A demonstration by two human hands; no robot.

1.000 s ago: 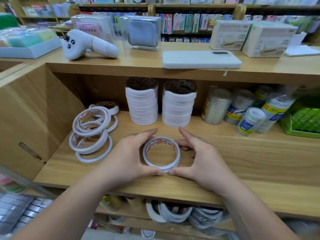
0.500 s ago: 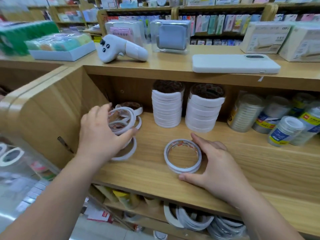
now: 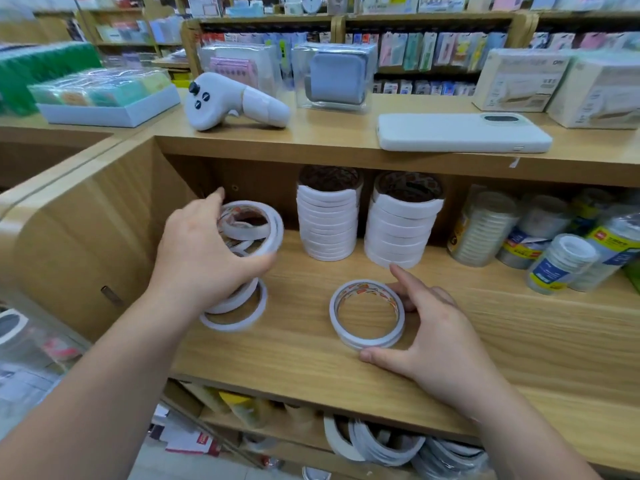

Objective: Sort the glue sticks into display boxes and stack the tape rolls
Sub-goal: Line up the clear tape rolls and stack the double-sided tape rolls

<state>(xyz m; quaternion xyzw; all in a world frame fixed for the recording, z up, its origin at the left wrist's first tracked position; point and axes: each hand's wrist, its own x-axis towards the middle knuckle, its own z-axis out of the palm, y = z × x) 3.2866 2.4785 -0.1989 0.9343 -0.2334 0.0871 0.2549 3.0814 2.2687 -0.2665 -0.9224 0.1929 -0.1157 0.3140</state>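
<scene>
My left hand (image 3: pixel 204 258) grips thin white tape rolls (image 3: pixel 254 225) lifted off a loose pile of rolls (image 3: pixel 239 310) at the left of the wooden shelf (image 3: pixel 485 341). A short stack of thin tape rolls (image 3: pixel 366 315) lies flat mid-shelf; my right hand (image 3: pixel 433 337) rests beside it, thumb at its front edge and index finger behind it. Two tall stacks of white tape rolls (image 3: pixel 327 220) (image 3: pixel 403 223) stand at the back.
Wrapped clear tape packs (image 3: pixel 485 230) and small tape tubs (image 3: pixel 557 265) fill the shelf's right side. On the top board lie a white controller (image 3: pixel 235 102), a white phone (image 3: pixel 460 133) and boxes. More tape rolls (image 3: pixel 388 445) sit on the shelf below. A wooden side panel (image 3: pixel 86 237) closes the left.
My left hand left the middle stack, reached to the left pile and lifted rolls from it. My right hand stayed at the middle stack. The view shifted left.
</scene>
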